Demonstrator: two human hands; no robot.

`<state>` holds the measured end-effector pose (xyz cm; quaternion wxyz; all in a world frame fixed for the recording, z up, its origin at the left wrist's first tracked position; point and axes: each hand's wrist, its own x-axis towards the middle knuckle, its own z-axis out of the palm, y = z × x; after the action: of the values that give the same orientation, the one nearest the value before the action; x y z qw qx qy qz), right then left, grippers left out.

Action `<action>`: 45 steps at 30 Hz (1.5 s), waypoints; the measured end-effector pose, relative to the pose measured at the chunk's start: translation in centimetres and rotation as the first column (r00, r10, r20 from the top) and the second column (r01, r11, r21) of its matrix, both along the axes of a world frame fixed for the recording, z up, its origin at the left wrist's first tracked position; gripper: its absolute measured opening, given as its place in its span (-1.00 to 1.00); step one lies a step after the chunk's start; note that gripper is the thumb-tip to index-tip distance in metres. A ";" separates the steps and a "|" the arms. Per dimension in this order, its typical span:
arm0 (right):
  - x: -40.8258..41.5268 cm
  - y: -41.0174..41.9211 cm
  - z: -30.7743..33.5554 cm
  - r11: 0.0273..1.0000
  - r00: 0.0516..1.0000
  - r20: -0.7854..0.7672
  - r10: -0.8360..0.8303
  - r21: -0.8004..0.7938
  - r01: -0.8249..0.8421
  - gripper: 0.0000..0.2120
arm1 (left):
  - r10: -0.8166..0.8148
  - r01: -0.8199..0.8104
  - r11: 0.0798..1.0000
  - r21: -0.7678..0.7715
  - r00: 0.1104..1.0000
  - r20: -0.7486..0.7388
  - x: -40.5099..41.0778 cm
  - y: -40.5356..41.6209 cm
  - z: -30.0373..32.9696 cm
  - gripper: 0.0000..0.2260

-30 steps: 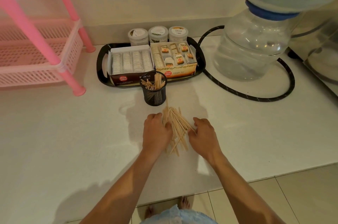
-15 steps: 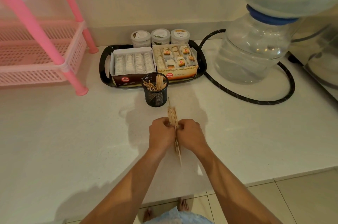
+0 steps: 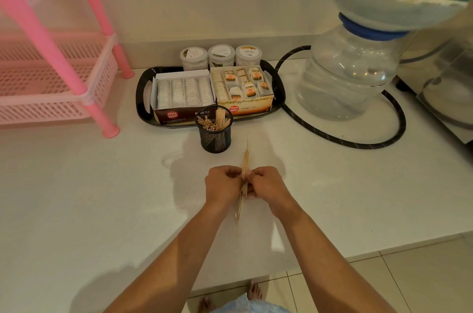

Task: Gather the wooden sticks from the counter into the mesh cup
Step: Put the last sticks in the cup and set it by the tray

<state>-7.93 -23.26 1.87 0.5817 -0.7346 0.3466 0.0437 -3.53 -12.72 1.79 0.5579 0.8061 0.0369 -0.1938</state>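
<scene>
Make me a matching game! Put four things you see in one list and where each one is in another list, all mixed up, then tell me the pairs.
Things:
1. black mesh cup
2. bundle of loose wooden sticks
3. two open cardboard tea boxes
4. pink plastic rack

Places:
A. far left on the counter
B. pressed between both hands
C. on the black tray
D. just in front of the tray

Pairs: 1-D, 2-B, 3-C, 4-A

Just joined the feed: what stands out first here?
Both hands, left and right, pinch a bundle of sticks at the counter's middle. Just beyond stands the mesh cup, already holding some sticks, in front of a black tray of tea boxes. A big water jug looms far right.
</scene>
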 end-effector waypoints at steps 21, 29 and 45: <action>0.3 1.4 -0.1 0.806 0.982 0.093 -0.162 0.587 0.077 -0.68 | -0.119 0.089 0.991 0.104 0.936 0.333 -0.9 0.2 0.5 -0.86; -0.1 2.0 -0.5 0.585 0.948 0.065 -0.312 0.799 0.137 -0.69 | -0.246 0.160 0.962 0.223 0.862 0.443 -0.3 0.8 0.2 -0.84; -0.6 2.1 -0.4 0.535 0.944 0.081 -0.320 0.837 0.110 -0.76 | -0.313 0.326 0.945 0.027 0.878 0.361 1.5 2.1 0.8 -0.66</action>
<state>-8.54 -21.13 1.42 0.8921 -0.3294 0.3061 0.0447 -1.98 -10.65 2.55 0.5295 0.8129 -0.2029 -0.1326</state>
